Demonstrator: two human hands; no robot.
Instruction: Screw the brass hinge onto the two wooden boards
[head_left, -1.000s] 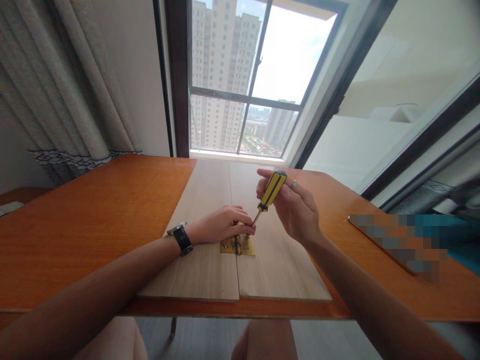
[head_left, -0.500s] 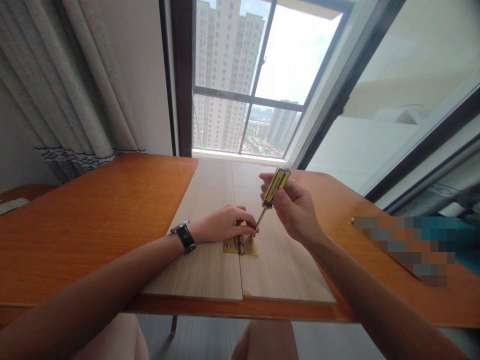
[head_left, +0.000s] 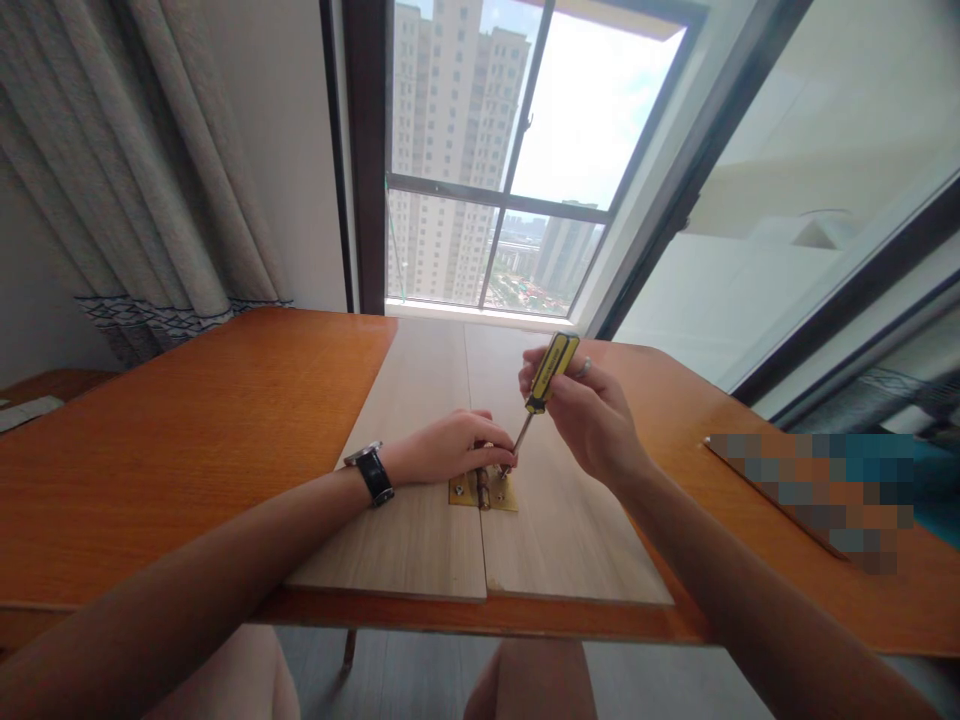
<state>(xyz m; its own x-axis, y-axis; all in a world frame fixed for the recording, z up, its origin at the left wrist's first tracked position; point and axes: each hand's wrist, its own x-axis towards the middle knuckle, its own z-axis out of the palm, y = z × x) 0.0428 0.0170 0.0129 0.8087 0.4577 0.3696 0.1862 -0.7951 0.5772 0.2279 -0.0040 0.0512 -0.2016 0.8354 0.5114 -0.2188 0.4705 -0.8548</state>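
A brass hinge (head_left: 499, 495) lies across the seam between two pale wooden boards (head_left: 405, 545), with screws in its leaves. My left hand (head_left: 457, 450), with a black-strapped watch at the wrist, rests over the hinge's far part. Its thumb and fingers come together beside the screwdriver's tip; whatever is between them is too small to tell. In my right hand (head_left: 592, 410) is a yellow and black screwdriver (head_left: 553, 372), gripped by the handle and tilted. The screwdriver's tip points down at a screw on the hinge's right leaf.
The boards lie on an orange-brown wooden table (head_left: 225, 430), their near ends close to its front edge. A blurred-out patch (head_left: 817, 495) covers something at the table's right. Behind stands a window (head_left: 495, 190), with a grey curtain (head_left: 142, 170) to the left.
The screwdriver and my right fingers have shifted very slightly, the handle turning a little. My left hand stays over the hinge.
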